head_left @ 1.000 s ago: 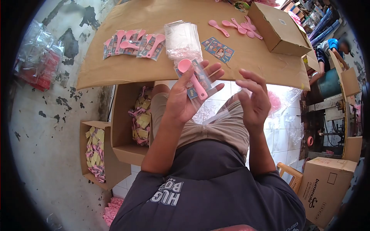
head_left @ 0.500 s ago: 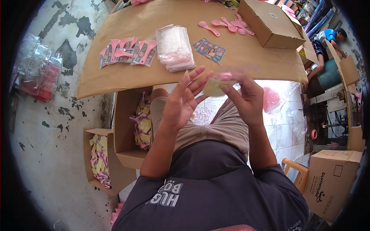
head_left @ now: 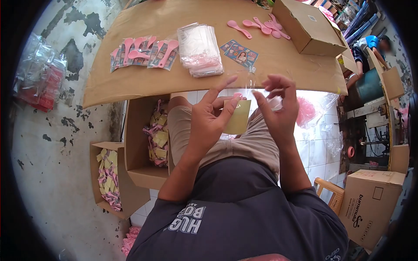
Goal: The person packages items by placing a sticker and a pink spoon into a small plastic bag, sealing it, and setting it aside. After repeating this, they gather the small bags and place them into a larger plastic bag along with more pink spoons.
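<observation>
I have a yellow-backed packet (head_left: 238,116) up over my lap, just below the edge of the cardboard-covered table (head_left: 130,82), where I can see it squarely. My left hand (head_left: 209,119) pinches it by its left edge, thumb and bent fingers closed on it while the index finger sticks out straight; a bit of pink shows at its top, probably a spoon inside, though I cannot make it out for sure. My right hand (head_left: 276,111) is half open at the packet's right side, fingers curled around the thin clear plastic sleeve (head_left: 261,93) that stands up from it; I judge it steadies the film, but whether it truly grips I cannot tell. On the table lie a row of finished spoon packs (head_left: 143,52), a stack of clear bags (head_left: 199,50) beside them, a few printed cards (head_left: 239,53), loose pink spoons (head_left: 261,25) and a closed brown box (head_left: 311,28), all within easy reach. To my left, two open cartons (head_left: 143,135) below the table hold heaps of yellow and pink packets (head_left: 159,137), and a printed carton (head_left: 370,209) stands on the floor to my right.
</observation>
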Motion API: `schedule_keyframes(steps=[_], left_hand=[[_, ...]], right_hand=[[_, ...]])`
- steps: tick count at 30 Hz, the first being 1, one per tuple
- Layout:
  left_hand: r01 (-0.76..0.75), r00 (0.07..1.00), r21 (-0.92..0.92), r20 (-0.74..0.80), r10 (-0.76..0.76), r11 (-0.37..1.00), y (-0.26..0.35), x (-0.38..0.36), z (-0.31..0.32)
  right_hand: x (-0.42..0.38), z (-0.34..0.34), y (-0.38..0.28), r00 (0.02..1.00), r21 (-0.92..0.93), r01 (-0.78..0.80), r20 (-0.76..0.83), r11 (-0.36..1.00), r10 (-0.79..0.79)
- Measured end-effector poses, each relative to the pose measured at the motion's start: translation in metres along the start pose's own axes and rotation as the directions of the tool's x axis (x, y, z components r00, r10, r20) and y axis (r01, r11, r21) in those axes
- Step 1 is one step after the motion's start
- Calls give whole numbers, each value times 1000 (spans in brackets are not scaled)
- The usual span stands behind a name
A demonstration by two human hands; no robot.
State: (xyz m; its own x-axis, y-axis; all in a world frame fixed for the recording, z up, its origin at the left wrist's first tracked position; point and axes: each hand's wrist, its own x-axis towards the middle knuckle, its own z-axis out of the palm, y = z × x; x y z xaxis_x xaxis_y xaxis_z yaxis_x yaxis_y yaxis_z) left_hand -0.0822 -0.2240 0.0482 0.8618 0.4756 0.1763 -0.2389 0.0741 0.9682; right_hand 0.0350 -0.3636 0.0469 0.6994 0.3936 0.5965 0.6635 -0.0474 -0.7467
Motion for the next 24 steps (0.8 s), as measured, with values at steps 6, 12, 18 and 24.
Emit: schedule_keyframes(steps=[6,12,18,24], left_hand=[[-21,996,204,89,2,979,7,-5,0],[-135,987,284,125,103,949,1,-9,4],[-201,974,381,177,142,902,-5,-10,8],[-23,968,310,245,-57,950,4,-10,2]], right_hand=[[23,-1,-6,928,-264,373,103,889,-359],[22,11,-7,890,-305,446,50,841,-454],[20,6,-1,905,-299,413,26,860,-425],[19,-4,-1,981,-185,169,-62,968,-183]])
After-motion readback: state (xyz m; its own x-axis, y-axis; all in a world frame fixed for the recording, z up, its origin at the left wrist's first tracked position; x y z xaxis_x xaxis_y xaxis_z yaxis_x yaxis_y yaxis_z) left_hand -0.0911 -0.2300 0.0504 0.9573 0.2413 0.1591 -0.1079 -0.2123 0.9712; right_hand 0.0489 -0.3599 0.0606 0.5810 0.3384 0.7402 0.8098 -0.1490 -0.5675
